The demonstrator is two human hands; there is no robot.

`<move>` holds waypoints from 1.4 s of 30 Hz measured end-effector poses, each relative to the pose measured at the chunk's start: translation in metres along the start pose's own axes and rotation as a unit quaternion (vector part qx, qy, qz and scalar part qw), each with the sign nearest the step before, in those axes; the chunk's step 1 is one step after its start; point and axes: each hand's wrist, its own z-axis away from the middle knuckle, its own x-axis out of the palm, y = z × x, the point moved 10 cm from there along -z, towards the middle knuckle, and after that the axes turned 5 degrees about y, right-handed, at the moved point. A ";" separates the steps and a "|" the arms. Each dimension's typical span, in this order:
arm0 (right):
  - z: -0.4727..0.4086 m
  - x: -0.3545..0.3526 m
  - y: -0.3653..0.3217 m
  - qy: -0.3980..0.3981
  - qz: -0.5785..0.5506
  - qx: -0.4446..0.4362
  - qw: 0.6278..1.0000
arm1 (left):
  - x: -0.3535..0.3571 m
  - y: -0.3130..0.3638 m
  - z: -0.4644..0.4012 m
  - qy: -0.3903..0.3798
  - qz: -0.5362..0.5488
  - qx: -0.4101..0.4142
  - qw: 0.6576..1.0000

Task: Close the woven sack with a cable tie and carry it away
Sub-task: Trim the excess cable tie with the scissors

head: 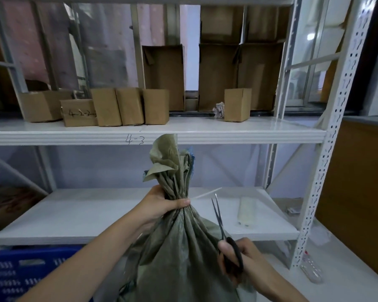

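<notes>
Head view: the grey-green woven plastic sack stands upright at centre foreground, in front of the lower shelf board of a white metal rack. Its mouth is gathered into a tight neck, with loose fabric fanning upward above it. A thin white cable tie circles the neck; its free tail projects up and to the right.

The left hand grips the neck from the left, fingers wrapped and pressed around the gathered fabric. The right hand holds black-handled scissors beside the sack's right shoulder, fingers closed through and around the handle loops. The narrow blades are slightly parted and point upward toward the tie's tail, not touching it.

A pale roll of material lies on the lower shelf board to the right. Brown cardboard boxes stand on the upper shelf. A blue plastic crate sits at lower left.
</notes>
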 end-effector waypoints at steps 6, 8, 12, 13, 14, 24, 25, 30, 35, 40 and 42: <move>-0.010 0.023 0.006 -0.005 0.006 0.008 1.000 | 0.011 0.003 0.002 -0.031 0.021 0.006 0.999; -0.014 0.028 0.008 -0.010 0.007 0.006 1.000 | 0.013 0.003 0.003 -0.039 0.032 0.005 0.999; -0.019 0.031 0.009 -0.010 -0.005 0.003 1.000 | 0.019 0.000 0.004 -0.061 0.030 0.001 0.998; -0.020 0.031 0.007 -0.007 -0.011 0.000 1.000 | 0.021 -0.001 0.004 -0.066 0.027 -0.002 0.997; -0.021 0.031 0.006 -0.004 -0.015 -0.004 1.000 | 0.023 -0.002 0.004 -0.070 0.024 -0.003 0.997; -0.025 0.032 -0.003 0.006 -0.019 -0.034 0.999 | 0.029 -0.004 0.003 -0.079 0.027 -0.011 0.996; -0.025 0.033 -0.003 0.008 -0.021 -0.034 0.999 | 0.029 -0.004 0.003 -0.081 0.027 -0.013 0.996; -0.027 0.034 -0.002 0.036 -0.046 -0.054 0.997 | 0.032 -0.008 0.005 -0.082 0.042 -0.029 0.995; -0.029 0.036 0.001 0.033 -0.045 -0.059 0.997 | 0.031 -0.011 0.007 -0.081 0.040 -0.033 0.995; -0.030 0.038 0.000 0.010 -0.050 -0.049 0.998 | 0.032 -0.011 0.006 -0.085 0.044 -0.038 0.995; -0.029 0.038 0.000 0.024 -0.065 -0.057 0.996 | 0.034 -0.011 0.006 -0.086 0.046 -0.037 0.995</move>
